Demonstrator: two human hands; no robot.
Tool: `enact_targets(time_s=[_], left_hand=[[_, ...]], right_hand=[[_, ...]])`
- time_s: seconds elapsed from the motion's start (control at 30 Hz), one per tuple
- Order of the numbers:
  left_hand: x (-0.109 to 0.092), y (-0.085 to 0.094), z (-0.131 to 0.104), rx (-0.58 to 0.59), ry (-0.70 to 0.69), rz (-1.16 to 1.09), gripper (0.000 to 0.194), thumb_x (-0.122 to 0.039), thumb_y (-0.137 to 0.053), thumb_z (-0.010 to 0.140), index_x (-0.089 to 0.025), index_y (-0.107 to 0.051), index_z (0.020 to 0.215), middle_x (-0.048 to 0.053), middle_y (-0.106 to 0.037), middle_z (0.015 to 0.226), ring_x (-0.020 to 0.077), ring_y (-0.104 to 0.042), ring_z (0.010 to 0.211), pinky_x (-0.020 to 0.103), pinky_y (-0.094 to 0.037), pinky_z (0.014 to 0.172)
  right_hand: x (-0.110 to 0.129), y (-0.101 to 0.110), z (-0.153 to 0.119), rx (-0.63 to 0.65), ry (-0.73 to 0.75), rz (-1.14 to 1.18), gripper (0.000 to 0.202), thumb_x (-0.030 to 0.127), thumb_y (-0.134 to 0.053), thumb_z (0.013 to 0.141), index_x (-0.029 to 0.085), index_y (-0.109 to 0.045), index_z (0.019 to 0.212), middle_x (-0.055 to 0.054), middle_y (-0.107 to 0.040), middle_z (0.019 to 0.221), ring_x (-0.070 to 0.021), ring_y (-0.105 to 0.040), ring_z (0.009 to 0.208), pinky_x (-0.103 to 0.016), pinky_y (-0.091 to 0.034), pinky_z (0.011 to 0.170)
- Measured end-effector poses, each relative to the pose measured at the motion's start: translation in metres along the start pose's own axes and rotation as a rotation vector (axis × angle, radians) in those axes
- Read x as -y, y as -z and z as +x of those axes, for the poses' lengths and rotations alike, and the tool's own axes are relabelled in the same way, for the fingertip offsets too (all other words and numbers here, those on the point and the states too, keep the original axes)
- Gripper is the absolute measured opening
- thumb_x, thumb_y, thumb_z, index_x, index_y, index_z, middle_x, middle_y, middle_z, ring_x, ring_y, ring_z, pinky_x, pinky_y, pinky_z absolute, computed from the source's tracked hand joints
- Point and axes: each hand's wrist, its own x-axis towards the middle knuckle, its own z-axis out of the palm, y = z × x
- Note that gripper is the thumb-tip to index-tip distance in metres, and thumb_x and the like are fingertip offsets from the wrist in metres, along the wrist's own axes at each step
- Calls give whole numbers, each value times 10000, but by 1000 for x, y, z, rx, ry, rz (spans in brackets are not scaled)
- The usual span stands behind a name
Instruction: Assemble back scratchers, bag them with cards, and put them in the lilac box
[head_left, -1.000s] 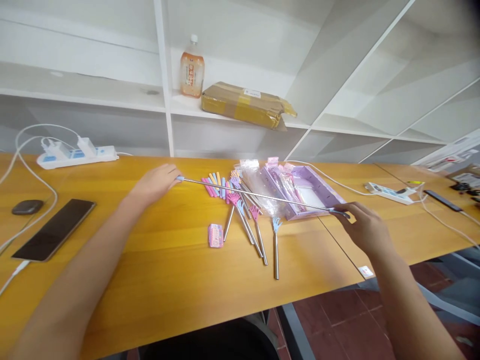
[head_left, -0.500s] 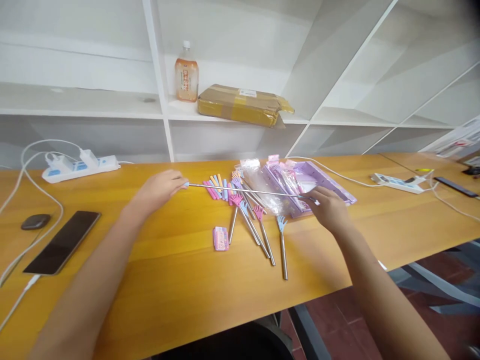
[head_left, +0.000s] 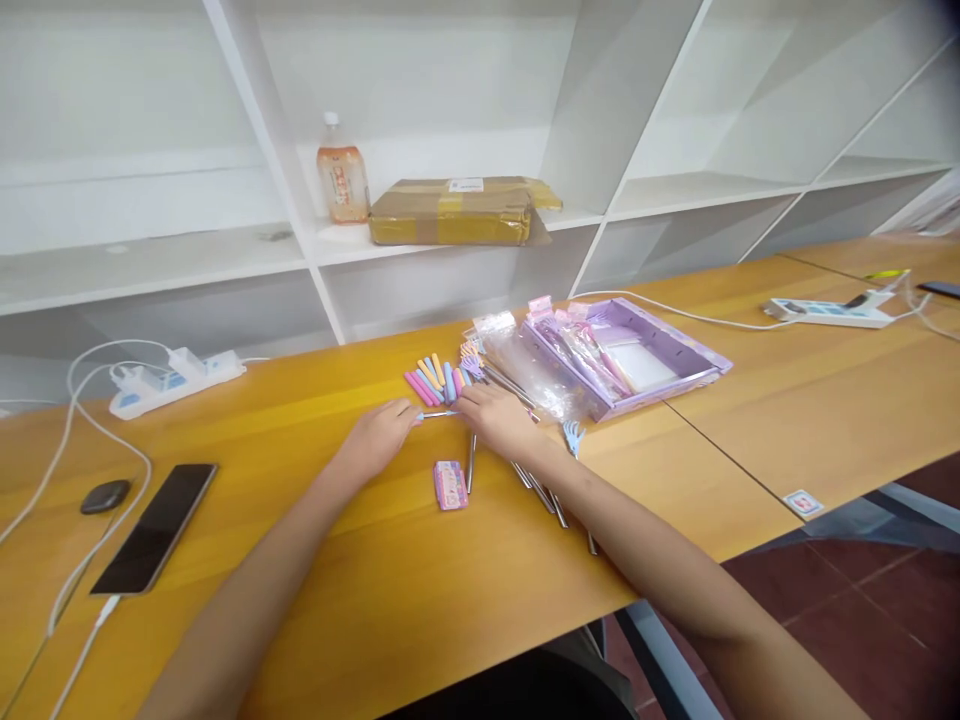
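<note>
A thin telescopic back scratcher (head_left: 439,413) spans the short gap between my hands, its metal rod partly showing. My left hand (head_left: 386,435) is closed round one end, where a bit of light blue peeks out. The other end is in the closed fingers of my right hand (head_left: 491,415), which hide it. Just behind lie several pink, blue and orange grip sleeves (head_left: 437,378). More back scratchers with metal shafts lie under and beside my right forearm, one with a light blue claw (head_left: 573,435). A small stack of pink cards (head_left: 450,486) lies nearer me.
A purple box (head_left: 652,345) holding wrapped items stands at the back right, clear plastic bags (head_left: 525,365) beside it. A phone (head_left: 155,528), a power strip (head_left: 178,383) and white cables are at the left. Shelves behind carry a carton (head_left: 450,212) and a bottle (head_left: 343,180).
My hands have come together, my right hand moving left, and the long rod between them has shortened to a small visible piece. The view has shifted slightly.
</note>
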Motion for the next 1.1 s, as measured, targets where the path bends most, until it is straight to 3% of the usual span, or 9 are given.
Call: enact_targets(time_s=[0.23, 0.37, 0.53, 0.63, 0.77, 0.83, 0.93, 1.1], left_hand=[[2, -5, 1, 45, -25, 34, 393, -370, -362, 1167, -194, -652, 969, 72, -653, 922, 214, -614, 841, 336, -484, 756], [11, 4, 1, 8, -27, 57, 400, -376, -353, 1170, -191, -678, 1027, 87, -675, 955, 228, -617, 871, 353, -491, 773], [37, 31, 1, -106, -48, 142, 421, -398, -366, 1165, -199, -731, 1095, 105, -716, 987, 258, -620, 893, 389, -490, 800], [76, 54, -13, -187, -6, 182, 390, -419, -423, 1144, -221, -758, 1176, 118, -773, 1074, 292, -639, 951, 422, -498, 839], [143, 81, -49, -347, 116, 200, 427, -484, -442, 1122, -239, -788, 1175, 125, -810, 1148, 320, -655, 1003, 456, -508, 912], [161, 87, -63, -364, 144, 165, 451, -537, -453, 1110, -254, -803, 1147, 114, -823, 1137, 318, -663, 1001, 457, -511, 937], [165, 85, -68, -312, 163, 126, 522, -592, -417, 1107, -253, -814, 1125, 116, -826, 1149, 319, -669, 1014, 467, -512, 957], [153, 80, -60, -224, 181, 62, 569, -641, -401, 1097, -243, -805, 1146, 128, -807, 1171, 321, -687, 1082, 479, -510, 1012]], right_hand=[[-3, -18, -5, -13, -43, -1, 168, 140, -578, 1083, 174, -729, 1016, -84, -723, 998, -229, -589, 917, -350, -368, 837], [4, -9, 2, -45, -91, -38, 159, 155, -579, 1089, 178, -724, 1029, -85, -715, 1004, -230, -572, 911, -352, -354, 806], [-4, 14, 6, -104, -129, -76, 181, 142, -568, 1083, 186, -719, 993, -86, -707, 997, -230, -544, 894, -355, -332, 781], [-41, 28, -16, -182, -161, -129, 222, 109, -541, 1063, 191, -732, 985, -86, -703, 968, -232, -544, 891, -354, -329, 775], [-127, 46, -79, -303, -331, -169, 225, 148, -565, 1034, 194, -758, 929, -83, -680, 865, -230, -551, 835, -344, -349, 746], [-164, 51, -111, -332, -401, -192, 219, 214, -595, 1032, 202, -761, 890, -89, -691, 855, -234, -571, 833, -346, -366, 747], [-190, 52, -142, -302, -370, -185, 246, 301, -597, 1054, 212, -759, 892, -86, -700, 851, -240, -598, 833, -353, -413, 771], [-182, 52, -153, -290, -387, -114, 218, 338, -610, 1048, 221, -763, 948, -86, -723, 917, -239, -648, 856, -343, -460, 752]])
